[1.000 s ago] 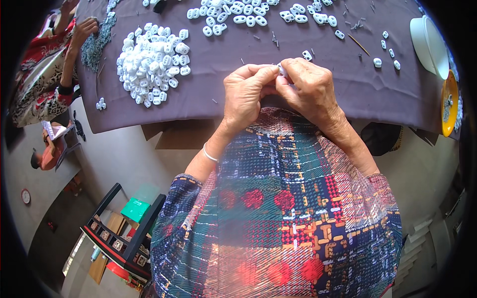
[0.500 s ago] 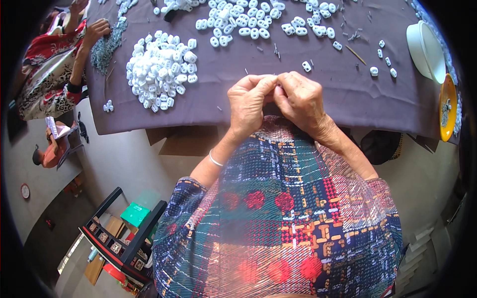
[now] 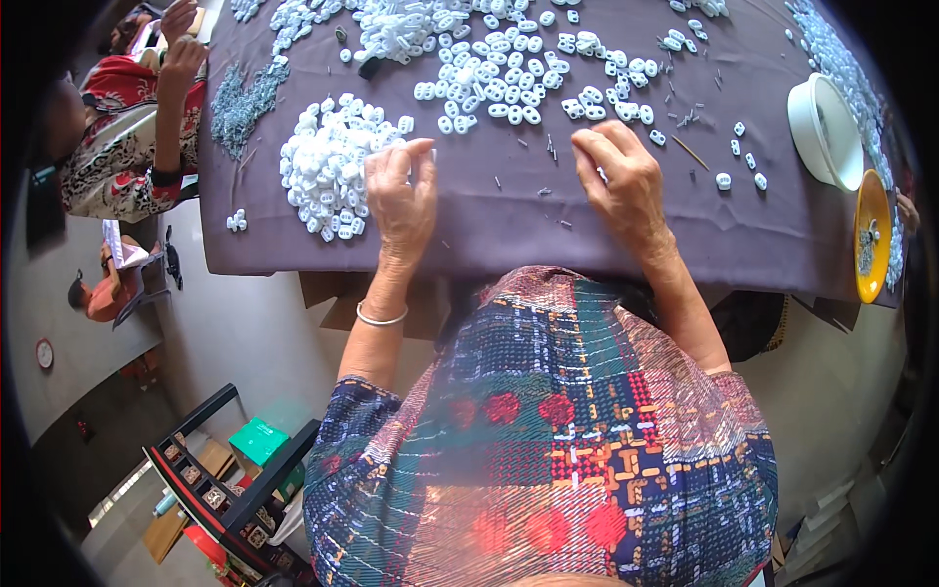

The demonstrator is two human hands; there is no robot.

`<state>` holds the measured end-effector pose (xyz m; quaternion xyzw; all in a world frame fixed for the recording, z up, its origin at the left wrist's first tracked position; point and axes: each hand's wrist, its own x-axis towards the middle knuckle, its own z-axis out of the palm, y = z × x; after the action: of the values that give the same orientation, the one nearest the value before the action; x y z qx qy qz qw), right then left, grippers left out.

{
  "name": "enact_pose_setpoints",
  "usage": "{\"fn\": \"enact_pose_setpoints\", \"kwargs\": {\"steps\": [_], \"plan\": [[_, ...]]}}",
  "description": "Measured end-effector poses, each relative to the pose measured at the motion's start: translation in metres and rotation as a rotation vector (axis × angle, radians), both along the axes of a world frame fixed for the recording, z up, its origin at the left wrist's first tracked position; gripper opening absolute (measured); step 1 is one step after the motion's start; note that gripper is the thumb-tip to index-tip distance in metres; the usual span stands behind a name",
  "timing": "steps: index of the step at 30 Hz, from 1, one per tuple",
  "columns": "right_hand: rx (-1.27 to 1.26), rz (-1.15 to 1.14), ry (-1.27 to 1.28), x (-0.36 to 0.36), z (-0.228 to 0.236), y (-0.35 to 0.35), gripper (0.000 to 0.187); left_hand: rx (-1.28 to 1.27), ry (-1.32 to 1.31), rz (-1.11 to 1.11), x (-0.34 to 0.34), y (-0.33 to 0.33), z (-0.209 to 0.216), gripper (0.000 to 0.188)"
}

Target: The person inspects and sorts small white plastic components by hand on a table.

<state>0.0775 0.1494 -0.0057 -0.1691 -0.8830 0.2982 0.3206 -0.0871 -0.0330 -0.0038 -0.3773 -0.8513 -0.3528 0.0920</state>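
My left hand is at the right edge of a heap of white plastic two-hole cord locks. Its thumb and forefinger are apart, and the other fingers are partly hidden. To the right, my right hand is low over the dark cloth, thumb and fingers closed around a bit of white, seemingly a single cord lock. Between the hands lie several small metal springs or pins, too small to tell which.
More white cord locks spread across the far side of the cloth-covered table. A thin brown stick, a white tub and a yellow bowl lie to the right. Another person works at the far left, beside a grey-blue heap.
My hands, held together before, have parted. The left has moved left to the heap; the right has come down where a lone cord lock lay. The whole view has shifted slightly.
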Motion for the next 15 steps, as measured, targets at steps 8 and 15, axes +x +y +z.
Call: {"fn": "enact_pose_setpoints", "kwargs": {"steps": [8, 15], "plan": [[0.284, 0.122, -0.033, -0.078, -0.009, 0.002, 0.024, -0.198, 0.387, 0.094, -0.018, -0.003, -0.001, 0.018], [0.398, 0.184, -0.156, -0.068, -0.026, 0.026, 0.019, -0.061, 0.104, -0.025, 0.017, 0.025, 0.004, 0.021]]}}
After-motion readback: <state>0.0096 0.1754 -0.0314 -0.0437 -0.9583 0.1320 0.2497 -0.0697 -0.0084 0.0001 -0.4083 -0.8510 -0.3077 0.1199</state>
